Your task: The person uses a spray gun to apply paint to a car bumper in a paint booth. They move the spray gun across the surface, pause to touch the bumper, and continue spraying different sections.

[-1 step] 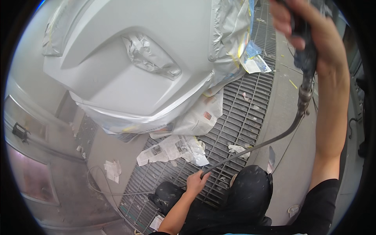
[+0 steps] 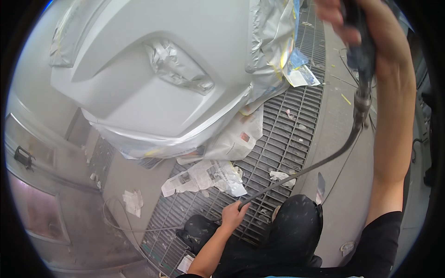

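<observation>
High at the right edge of the view, my right hand [image 2: 388, 46] is wrapped round the dark handle of a spray gun [image 2: 360, 58]; the gun's upper part is cut off by the picture edge. A metal coupling joins the handle to a dark air hose [image 2: 296, 175], which sags down toward my knees. Low in the middle, my left hand [image 2: 233, 215] closes round this hose. Facing me is a silver-grey vehicle bumper [image 2: 139, 99], apart from both hands. Crumpled silver-coated masking [image 2: 181, 69] fills its recess.
Below the bumper hangs masking paper [image 2: 243, 134]. Torn newspaper [image 2: 204, 178] and scraps lie on the metal floor grating [image 2: 282, 134]. The hose's far part curls over the floor at left, near a wall with window panels [image 2: 39, 204]. My knees are bent close to the grating.
My right hand and the spray gun have shifted slightly upward, with the coupling and upper hose following. My left hand stays almost in place on the hose.
</observation>
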`<action>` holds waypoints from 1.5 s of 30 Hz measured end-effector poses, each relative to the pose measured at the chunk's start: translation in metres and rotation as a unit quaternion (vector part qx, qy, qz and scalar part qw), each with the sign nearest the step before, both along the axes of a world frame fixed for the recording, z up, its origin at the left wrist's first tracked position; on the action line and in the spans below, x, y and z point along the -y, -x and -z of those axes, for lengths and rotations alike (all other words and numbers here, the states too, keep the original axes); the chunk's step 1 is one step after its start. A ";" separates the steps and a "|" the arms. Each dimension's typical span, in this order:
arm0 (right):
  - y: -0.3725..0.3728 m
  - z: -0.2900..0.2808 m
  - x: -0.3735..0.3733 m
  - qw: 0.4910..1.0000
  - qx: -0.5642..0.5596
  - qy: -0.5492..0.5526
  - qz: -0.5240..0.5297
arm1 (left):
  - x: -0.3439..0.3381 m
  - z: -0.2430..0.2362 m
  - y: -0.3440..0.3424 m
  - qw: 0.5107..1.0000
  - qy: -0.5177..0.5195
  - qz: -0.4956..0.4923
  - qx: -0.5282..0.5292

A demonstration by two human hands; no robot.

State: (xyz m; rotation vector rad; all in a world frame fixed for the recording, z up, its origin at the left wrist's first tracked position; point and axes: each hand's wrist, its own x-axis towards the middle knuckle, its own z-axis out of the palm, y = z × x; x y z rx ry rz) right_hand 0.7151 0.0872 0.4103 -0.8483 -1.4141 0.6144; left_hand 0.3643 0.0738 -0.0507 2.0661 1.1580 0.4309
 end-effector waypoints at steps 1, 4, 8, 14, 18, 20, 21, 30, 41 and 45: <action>0.003 -0.017 -0.002 1.000 -0.009 -0.004 0.002 | -0.002 -0.003 -0.006 1.000 -0.018 0.003 0.024; -0.005 -0.051 -0.013 0.997 -0.005 -0.026 0.072 | -0.009 -0.020 -0.023 0.996 -0.054 0.010 0.064; -0.081 -0.051 -0.025 0.982 -0.006 0.006 0.191 | -0.021 -0.068 -0.029 0.997 -0.053 0.017 0.060; -0.185 -0.044 -0.050 0.929 -0.100 0.154 0.320 | -0.007 -0.178 -0.016 1.000 0.023 0.003 -0.020; -0.176 -0.082 -0.074 0.884 -0.109 0.237 0.388 | 0.021 -0.255 -0.001 0.990 0.110 0.002 -0.087; -0.154 -0.125 -0.075 0.894 -0.117 0.264 0.342 | 0.032 -0.292 0.003 0.981 0.134 0.029 -0.134; -0.140 -0.150 -0.072 0.906 -0.117 0.267 0.308 | 0.038 -0.311 0.004 0.979 0.144 0.053 -0.134; -0.124 -0.305 -0.134 0.961 -0.073 0.263 0.046 | 0.084 -0.435 -0.044 0.949 0.233 0.161 -0.139; -0.279 -0.164 -0.101 0.858 -0.204 0.353 0.312 | 0.061 -0.468 -0.042 0.931 0.254 0.162 -0.203; -0.256 -0.117 -0.080 0.830 -0.240 0.353 0.361 | 0.051 -0.469 0.002 0.918 0.256 0.153 -0.260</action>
